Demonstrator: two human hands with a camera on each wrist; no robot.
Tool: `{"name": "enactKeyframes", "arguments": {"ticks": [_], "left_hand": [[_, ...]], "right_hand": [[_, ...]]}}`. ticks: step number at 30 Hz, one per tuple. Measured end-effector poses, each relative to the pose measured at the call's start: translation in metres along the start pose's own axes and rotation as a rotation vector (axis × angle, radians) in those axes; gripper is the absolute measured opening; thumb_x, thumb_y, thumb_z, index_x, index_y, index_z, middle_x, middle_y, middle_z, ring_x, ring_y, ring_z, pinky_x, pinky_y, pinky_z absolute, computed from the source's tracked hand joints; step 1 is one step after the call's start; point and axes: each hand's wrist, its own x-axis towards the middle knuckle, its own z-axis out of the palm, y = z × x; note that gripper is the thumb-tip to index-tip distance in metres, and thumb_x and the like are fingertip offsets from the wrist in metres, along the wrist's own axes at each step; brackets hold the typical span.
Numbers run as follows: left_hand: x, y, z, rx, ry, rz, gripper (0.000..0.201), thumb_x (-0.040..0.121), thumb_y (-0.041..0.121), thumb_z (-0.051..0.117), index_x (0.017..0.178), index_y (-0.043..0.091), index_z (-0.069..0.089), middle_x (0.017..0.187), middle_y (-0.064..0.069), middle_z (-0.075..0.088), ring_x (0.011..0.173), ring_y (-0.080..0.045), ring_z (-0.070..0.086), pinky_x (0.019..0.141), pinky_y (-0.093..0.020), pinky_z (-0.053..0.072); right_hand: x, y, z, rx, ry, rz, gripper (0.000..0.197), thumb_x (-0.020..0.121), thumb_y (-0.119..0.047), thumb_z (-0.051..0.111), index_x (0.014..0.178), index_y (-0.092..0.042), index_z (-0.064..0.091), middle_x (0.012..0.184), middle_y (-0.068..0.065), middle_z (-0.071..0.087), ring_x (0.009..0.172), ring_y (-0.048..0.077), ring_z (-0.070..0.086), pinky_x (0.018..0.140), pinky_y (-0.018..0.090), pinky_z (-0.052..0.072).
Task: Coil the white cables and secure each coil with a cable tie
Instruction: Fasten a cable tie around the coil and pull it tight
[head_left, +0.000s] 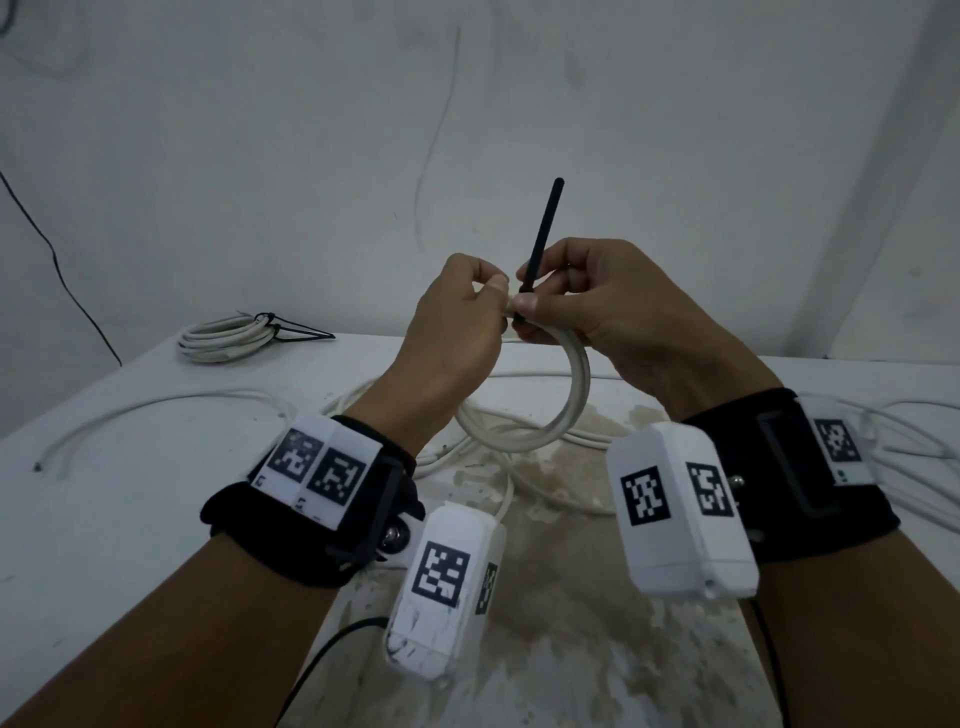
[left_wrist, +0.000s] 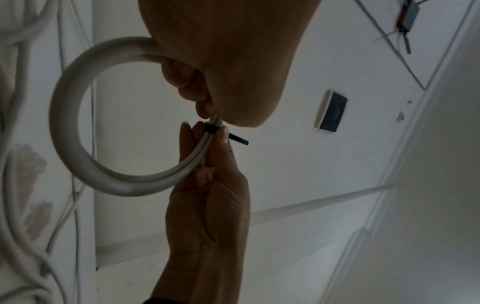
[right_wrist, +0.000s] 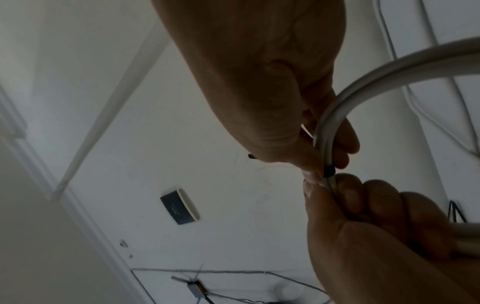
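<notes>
We count one tied coil (head_left: 224, 338) at the far left of the surface (head_left: 104, 519). Our left hand (head_left: 457, 322) clamps one raised coil (head_left: 561, 415); our right hand (head_left: 597, 306) pinches its single black cable tie (head_left: 543, 234). Loose white cables (head_left: 156, 410) sprawl below.
</notes>
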Motion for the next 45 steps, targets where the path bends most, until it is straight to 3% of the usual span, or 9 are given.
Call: {"name": "enactKeyframes", "arguments": {"ticks": [3,6,13,17,25,29,33,39,45], "left_hand": [[0.000,0.000,0.000,0.044,0.025,0.035,0.013,0.104,0.028,0.040,0.104,0.023,0.053,0.100,0.004,0.061,0.094,-0.015,0.062,0.083,-0.033,0.052],[-0.001,-0.003,0.000,0.045,0.018,0.027,0.015,0.104,0.028,0.040,0.107,0.021,0.053,0.102,0.003,0.062,0.097,-0.016,0.062,0.086,-0.036,0.052],[0.000,0.006,-0.005,0.036,-0.012,0.071,0.013,0.105,0.027,0.040,0.107,0.021,0.052,0.090,0.003,0.061,0.074,-0.006,0.055,0.062,-0.021,0.042],[-0.003,0.008,0.002,0.022,-0.068,0.069,0.014,0.105,0.025,0.040,0.104,0.020,0.054,0.082,0.005,0.057,0.066,-0.006,0.051,0.056,-0.021,0.039],[-0.006,0.011,0.002,-0.064,-0.099,-0.059,0.019,0.104,0.026,0.042,0.108,0.014,0.056,0.073,0.006,0.050,0.037,0.002,0.044,0.039,-0.012,0.030],[-0.008,0.011,0.005,-0.002,-0.034,0.015,0.014,0.104,0.026,0.043,0.101,0.020,0.055,0.087,0.001,0.063,0.067,-0.008,0.057,0.060,-0.025,0.048],[-0.011,0.011,0.007,0.030,-0.021,0.031,0.013,0.102,0.027,0.043,0.098,0.024,0.055,0.092,0.007,0.064,0.090,-0.017,0.065,0.088,-0.041,0.055],[-0.014,0.009,0.009,0.114,-0.003,0.082,0.011,0.103,0.029,0.041,0.104,0.025,0.052,0.095,0.003,0.065,0.092,-0.018,0.065,0.090,-0.047,0.053],[-0.012,0.009,0.004,0.161,0.031,0.107,0.014,0.105,0.028,0.039,0.108,0.022,0.051,0.097,0.003,0.063,0.092,-0.019,0.064,0.087,-0.047,0.054]], "right_hand": [[-0.001,0.000,0.000,0.046,-0.002,0.017,0.031,0.083,0.000,0.074,0.110,0.010,0.062,0.080,0.020,0.068,0.077,0.029,0.072,0.082,0.043,0.061],[-0.002,0.002,0.003,0.000,0.007,0.003,0.030,0.083,0.000,0.074,0.109,0.009,0.062,0.074,0.016,0.066,0.077,0.029,0.072,0.081,0.043,0.061],[-0.002,-0.011,0.002,-0.018,0.094,0.016,0.024,0.096,-0.022,0.063,0.099,0.001,0.070,0.079,0.013,0.072,0.074,0.026,0.072,0.079,0.044,0.062],[0.000,-0.015,-0.004,-0.298,0.211,-0.111,0.019,0.096,-0.018,0.063,0.083,-0.009,0.073,0.066,-0.005,0.068,0.061,0.007,0.064,0.065,0.026,0.059],[0.005,-0.015,-0.001,-0.668,0.238,-0.341,0.019,0.091,-0.023,0.067,0.074,-0.014,0.069,0.062,-0.009,0.064,0.057,0.008,0.057,0.061,0.021,0.045],[0.000,-0.016,-0.011,-0.453,0.091,-0.242,0.017,0.081,-0.023,0.080,0.084,-0.009,0.073,0.075,0.011,0.073,0.075,0.030,0.071,0.075,0.040,0.058],[-0.010,-0.016,-0.023,-0.187,-0.081,-0.034,0.026,0.080,-0.016,0.078,0.100,-0.002,0.069,0.085,0.016,0.073,0.083,0.031,0.073,0.078,0.035,0.060],[-0.012,-0.018,-0.027,-0.211,-0.167,0.107,0.027,0.084,-0.003,0.074,0.109,0.000,0.064,0.082,0.016,0.073,0.077,0.024,0.072,0.078,0.036,0.061],[-0.007,-0.017,-0.010,-0.354,-0.092,-0.039,0.027,0.081,-0.005,0.078,0.104,-0.005,0.064,0.072,0.009,0.071,0.071,0.022,0.071,0.083,0.042,0.061]]}}
